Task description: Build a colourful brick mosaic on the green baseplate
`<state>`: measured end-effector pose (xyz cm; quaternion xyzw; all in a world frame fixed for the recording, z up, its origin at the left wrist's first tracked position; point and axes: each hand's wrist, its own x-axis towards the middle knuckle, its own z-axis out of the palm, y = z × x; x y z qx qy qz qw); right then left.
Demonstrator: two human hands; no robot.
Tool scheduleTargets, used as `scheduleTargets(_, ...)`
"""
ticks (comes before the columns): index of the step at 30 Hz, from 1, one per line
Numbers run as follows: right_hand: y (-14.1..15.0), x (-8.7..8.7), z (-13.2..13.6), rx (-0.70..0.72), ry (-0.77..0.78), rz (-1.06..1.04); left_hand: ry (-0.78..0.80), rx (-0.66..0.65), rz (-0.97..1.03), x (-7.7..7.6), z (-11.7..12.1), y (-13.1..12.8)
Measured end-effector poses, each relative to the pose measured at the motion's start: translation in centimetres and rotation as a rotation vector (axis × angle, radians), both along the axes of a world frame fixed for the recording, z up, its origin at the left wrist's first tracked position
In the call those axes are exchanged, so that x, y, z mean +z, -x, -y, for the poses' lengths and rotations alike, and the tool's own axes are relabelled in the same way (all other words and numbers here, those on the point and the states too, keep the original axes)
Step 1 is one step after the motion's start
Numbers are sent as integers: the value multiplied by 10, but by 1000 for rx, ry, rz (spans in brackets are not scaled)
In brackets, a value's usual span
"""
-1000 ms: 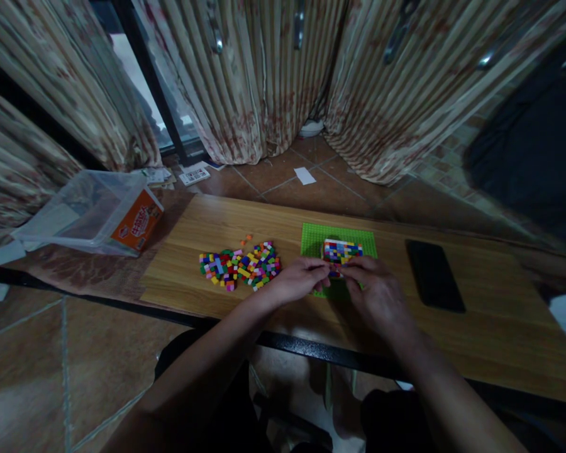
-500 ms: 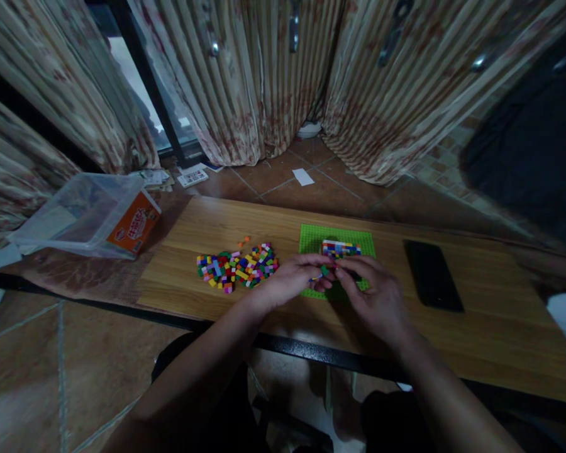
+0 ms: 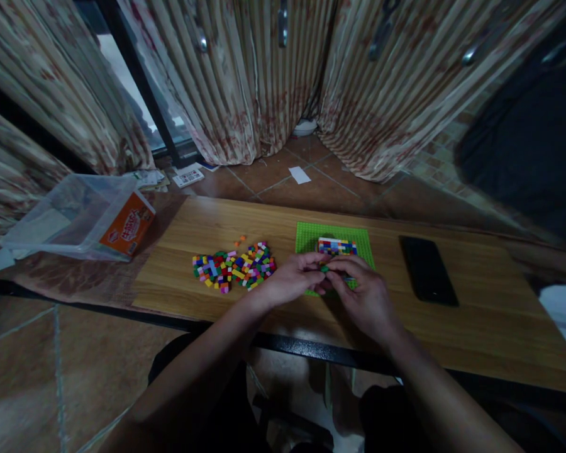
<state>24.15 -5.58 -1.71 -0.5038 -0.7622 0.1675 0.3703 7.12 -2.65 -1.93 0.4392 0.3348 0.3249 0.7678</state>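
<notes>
Over the near part of a green studded baseplate (image 3: 365, 242), my left hand (image 3: 296, 277) and my right hand (image 3: 361, 283) meet, fingertips almost touching. Between them shows a small green toy brick (image 3: 324, 268), pinched by both hands; other pieces in the fingers are mostly hidden. Just beyond my fingers, a low block wall (image 3: 337, 245) of many-coloured bricks stands on the baseplate. A spread pile of loose bricks (image 3: 238, 270) lies to the left of my left hand, with a few orange bricks (image 3: 240, 240) behind it.
A black phone (image 3: 428, 270) lies on the wooden table (image 3: 485, 314) at the right. To the left stands a clear plastic box (image 3: 89, 220) with an orange label. Long curtains (image 3: 245, 82) hang behind, and a white card (image 3: 299, 175) is on the tiled floor.
My right hand has moved in closer to my left, and the fingertips now cover more of the pieces between them. The whole view has shifted slightly.
</notes>
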Motion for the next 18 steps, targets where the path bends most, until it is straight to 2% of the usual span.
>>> scheduleTargets(5, -14, 1, -8, -117, -57, 29, -83, 84, -242, 6, -5, 9)
scheduleTargets(9, -17, -5, -11, -97, -69, 91, -137, 170, -405, 4, -8, 13)
scheduleTargets(18, -11, -15, -11, -66, -62, 202, -224, 77, -444, -8, -7, 7)
